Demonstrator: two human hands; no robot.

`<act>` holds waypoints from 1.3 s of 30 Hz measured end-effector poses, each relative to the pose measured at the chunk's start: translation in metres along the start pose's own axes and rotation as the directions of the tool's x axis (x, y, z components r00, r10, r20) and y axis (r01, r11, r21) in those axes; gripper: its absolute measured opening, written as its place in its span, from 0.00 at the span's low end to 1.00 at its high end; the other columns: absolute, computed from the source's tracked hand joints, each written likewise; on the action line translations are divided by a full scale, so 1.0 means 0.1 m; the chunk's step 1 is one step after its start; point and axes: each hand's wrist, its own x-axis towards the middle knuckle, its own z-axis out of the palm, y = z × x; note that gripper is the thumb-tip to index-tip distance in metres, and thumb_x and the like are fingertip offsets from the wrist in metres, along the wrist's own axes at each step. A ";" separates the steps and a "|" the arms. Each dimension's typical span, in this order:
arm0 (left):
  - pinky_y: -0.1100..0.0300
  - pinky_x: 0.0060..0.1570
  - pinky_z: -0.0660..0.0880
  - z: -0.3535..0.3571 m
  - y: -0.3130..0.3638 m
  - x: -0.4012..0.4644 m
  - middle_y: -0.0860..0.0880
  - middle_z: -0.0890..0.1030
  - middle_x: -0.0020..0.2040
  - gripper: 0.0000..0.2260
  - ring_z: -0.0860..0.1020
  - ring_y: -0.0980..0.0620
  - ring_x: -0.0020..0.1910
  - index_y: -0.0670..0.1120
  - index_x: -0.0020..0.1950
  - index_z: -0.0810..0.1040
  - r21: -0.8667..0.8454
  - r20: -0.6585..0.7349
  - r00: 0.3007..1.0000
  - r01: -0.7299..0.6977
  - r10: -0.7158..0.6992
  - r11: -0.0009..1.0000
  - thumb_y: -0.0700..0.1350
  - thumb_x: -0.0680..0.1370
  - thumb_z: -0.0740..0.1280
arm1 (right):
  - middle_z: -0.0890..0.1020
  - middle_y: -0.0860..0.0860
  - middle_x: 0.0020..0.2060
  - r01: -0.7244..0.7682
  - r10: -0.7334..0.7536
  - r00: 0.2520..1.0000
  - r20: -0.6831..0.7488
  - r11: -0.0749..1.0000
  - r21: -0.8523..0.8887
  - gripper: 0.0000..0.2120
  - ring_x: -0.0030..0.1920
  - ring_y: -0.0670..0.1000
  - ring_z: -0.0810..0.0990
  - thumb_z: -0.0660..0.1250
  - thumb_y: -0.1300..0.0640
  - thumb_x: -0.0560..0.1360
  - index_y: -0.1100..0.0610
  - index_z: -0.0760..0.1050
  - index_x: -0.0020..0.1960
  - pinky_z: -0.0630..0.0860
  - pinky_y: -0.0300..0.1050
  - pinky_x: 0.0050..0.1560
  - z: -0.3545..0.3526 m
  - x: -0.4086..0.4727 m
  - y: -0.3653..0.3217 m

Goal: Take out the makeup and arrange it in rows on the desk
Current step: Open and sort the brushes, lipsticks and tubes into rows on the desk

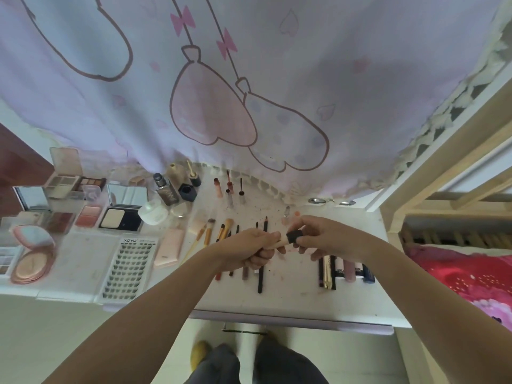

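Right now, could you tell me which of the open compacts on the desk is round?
The pink round compact at the desk's left edge; the other open palettes, like the black powder compact, are rectangular.

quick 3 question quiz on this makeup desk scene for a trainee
1. True or false: both hands grip one item.
2. Which item carries the word XOYO? A) round compact B) lash tray C) white jar
3. What colour is the cap on the held tube?

Key:
1. True: the left hand and right hand hold the beige tube.
2. B, the lash tray.
3. Black, on the cap.
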 end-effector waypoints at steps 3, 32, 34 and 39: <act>0.67 0.26 0.57 -0.01 -0.03 0.02 0.51 0.62 0.32 0.16 0.58 0.56 0.27 0.39 0.54 0.72 0.052 0.012 1.000 0.024 -0.025 0.998 0.52 0.83 0.54 | 0.83 0.52 0.44 -0.108 0.106 0.992 0.065 0.994 0.030 0.10 0.41 0.47 0.81 0.63 0.49 0.78 0.54 0.74 0.55 0.75 0.39 0.38 -0.01 -0.02 -0.05; 0.60 0.54 0.75 0.07 -0.30 0.34 0.51 0.82 0.53 0.10 0.79 0.52 0.56 0.47 0.61 0.71 -0.042 -0.306 0.952 -0.006 -0.007 0.999 0.46 0.80 0.62 | 0.83 0.61 0.52 -0.080 0.188 0.980 -0.069 0.685 0.725 0.10 0.52 0.56 0.83 0.57 0.62 0.80 0.64 0.72 0.58 0.82 0.48 0.47 -0.11 0.04 0.57; 0.64 0.52 0.72 0.13 -0.31 0.39 0.53 0.81 0.52 0.07 0.77 0.55 0.54 0.49 0.56 0.74 0.083 -0.451 0.888 -0.058 0.089 0.995 0.47 0.79 0.64 | 0.82 0.61 0.55 -0.017 0.166 0.981 -0.104 0.601 0.799 0.09 0.55 0.57 0.81 0.57 0.61 0.81 0.62 0.71 0.58 0.81 0.51 0.48 -0.01 0.06 0.63; 0.66 0.41 0.69 0.21 -0.36 0.69 0.56 0.73 0.42 0.08 0.72 0.56 0.41 0.50 0.49 0.76 0.474 -0.614 0.702 -0.038 0.361 0.880 0.53 0.79 0.62 | 0.80 0.53 0.53 0.004 0.119 0.848 -0.516 0.973 0.232 0.06 0.50 0.50 0.79 0.63 0.57 0.78 0.55 0.71 0.55 0.78 0.41 0.42 0.21 0.38 0.70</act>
